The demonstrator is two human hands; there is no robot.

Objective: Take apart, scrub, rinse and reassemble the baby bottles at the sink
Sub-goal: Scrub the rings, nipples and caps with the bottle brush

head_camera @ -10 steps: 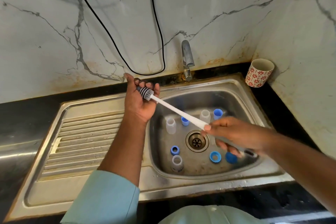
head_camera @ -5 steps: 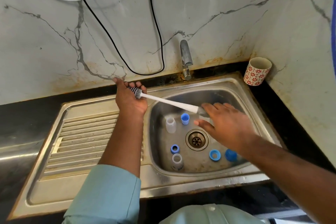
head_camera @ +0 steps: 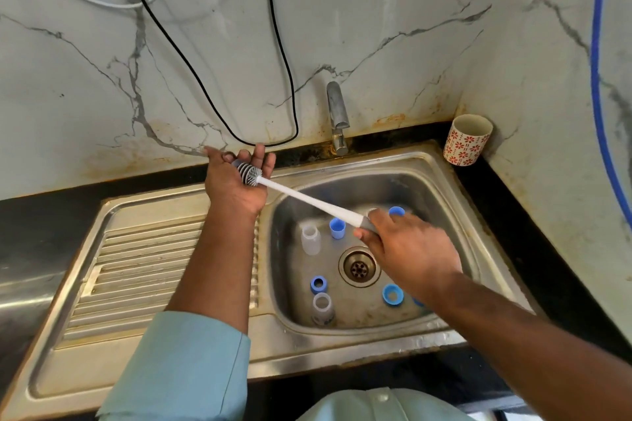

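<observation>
In the steel sink basin (head_camera: pixel 441 188) you have two clear plastic bottles (head_camera: pixel 311 238), upright, and blue caps and rings (head_camera: pixel 337 228), five showing. Your right hand (head_camera: pixel 407 249) grips the white long-handled brush (head_camera: pixel 307 196); your left hand (head_camera: pixel 239 181), fingers spread, cradles its bristles. A floral cup (head_camera: pixel 466 140) stands by the tap (head_camera: pixel 337 120).

light: soft, even, bright | glare: you get sheen on sink (head_camera: pixel 191 215) steel | edges: wide-angle bowing | focus: sharp, slight motion blur
</observation>
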